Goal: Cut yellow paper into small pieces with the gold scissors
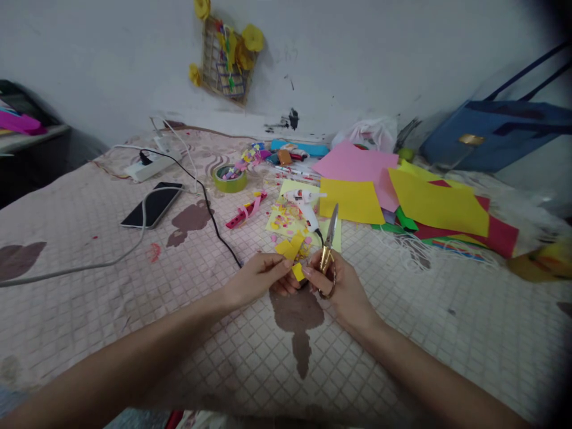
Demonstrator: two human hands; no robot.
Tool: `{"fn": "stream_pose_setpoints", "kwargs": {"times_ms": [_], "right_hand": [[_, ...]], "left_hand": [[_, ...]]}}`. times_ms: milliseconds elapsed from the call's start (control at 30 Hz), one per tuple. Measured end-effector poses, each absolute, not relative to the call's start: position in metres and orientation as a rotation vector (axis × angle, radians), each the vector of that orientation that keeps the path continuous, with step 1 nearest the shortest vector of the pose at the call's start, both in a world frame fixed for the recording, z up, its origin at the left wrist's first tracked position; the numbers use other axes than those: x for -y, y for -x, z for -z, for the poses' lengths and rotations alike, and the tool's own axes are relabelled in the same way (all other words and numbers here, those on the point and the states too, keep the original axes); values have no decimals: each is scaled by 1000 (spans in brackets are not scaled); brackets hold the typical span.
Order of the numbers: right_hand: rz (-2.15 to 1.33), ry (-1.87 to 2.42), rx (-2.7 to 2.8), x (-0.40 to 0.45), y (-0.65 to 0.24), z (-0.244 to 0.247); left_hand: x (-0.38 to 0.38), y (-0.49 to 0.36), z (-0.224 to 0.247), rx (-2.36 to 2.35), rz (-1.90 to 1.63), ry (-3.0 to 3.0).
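My left hand (263,275) is closed on yellow paper strips (291,246) at the middle of the table. Gold-handled scissors (328,244) are in my right hand (342,289), their blades pointing up and away from me. A small yellow paper piece (298,272) lies between my hands, at the fingertips of the right one. Just beyond the hands, a white glue gun (305,205) rests on a pale yellow sheet (334,233) scattered with small pink and yellow paper bits.
A black phone (153,205), a white power strip (152,167) and loose cables lie at the left. Green tape (229,179) stands behind my left hand. Coloured paper sheets (438,202) and white string (413,250) cover the right. A blue bag (500,134) is behind them.
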State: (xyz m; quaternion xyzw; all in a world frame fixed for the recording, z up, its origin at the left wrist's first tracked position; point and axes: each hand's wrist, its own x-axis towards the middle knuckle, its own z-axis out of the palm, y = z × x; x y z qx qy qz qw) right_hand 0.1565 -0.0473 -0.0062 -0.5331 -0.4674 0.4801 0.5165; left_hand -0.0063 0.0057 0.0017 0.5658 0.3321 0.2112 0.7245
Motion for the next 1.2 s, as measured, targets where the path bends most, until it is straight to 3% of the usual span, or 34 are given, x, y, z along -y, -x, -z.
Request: {"fn": "stream_pose_setpoints", "kwargs": {"times_ms": [633, 933, 1200], "right_hand": [[-1288, 1230, 1067, 48, -158, 6], [-1659, 987, 887, 50, -157, 11], [-1291, 1214, 1134, 48, -162, 3]], "left_hand": [[-10, 8, 5, -748, -536, -1251], [-8, 8, -7, -531, -599, -1249], [-11, 8, 4, -751, -587, -1217]]}}
